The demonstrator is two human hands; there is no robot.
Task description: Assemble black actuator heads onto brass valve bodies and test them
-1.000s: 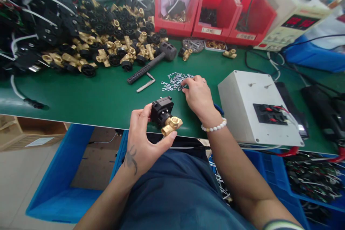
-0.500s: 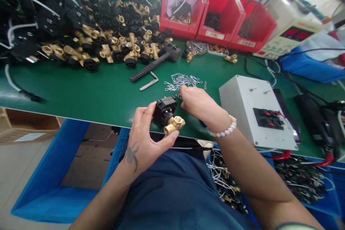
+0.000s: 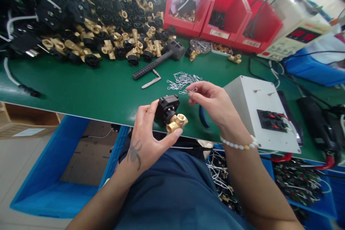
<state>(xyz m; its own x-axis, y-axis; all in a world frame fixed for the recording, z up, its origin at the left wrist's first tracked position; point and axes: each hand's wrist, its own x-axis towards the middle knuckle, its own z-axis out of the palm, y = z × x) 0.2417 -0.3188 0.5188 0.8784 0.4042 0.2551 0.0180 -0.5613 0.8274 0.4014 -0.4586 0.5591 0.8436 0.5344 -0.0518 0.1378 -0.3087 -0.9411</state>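
My left hand [image 3: 149,134] grips a valve [image 3: 172,113] with a black housing on top and a brass three-way body below, held above the front edge of the green bench. Thumb and index finger of my right hand [image 3: 210,100] pinch a thin silver wire clip [image 3: 188,91], looped like an R-pin. Just behind it lies a small heap of similar wire clips [image 3: 181,80]. A blue curved handle [image 3: 203,116] shows partly beneath my right hand; the rest of that tool is hidden.
Behind the clips lie a black mallet [image 3: 159,61] and a metal hex key [image 3: 151,82]. Many brass valve bodies [image 3: 109,48] are piled at back left. Red bins [image 3: 222,32] line the back. A grey box [image 3: 249,115] stands right; a blue crate [image 3: 35,183] sits below left.
My right hand has drawn back to the right from the heap, its fingers turned, with a wire clip now showing between them. My left hand still holds the valve, nearly in place.
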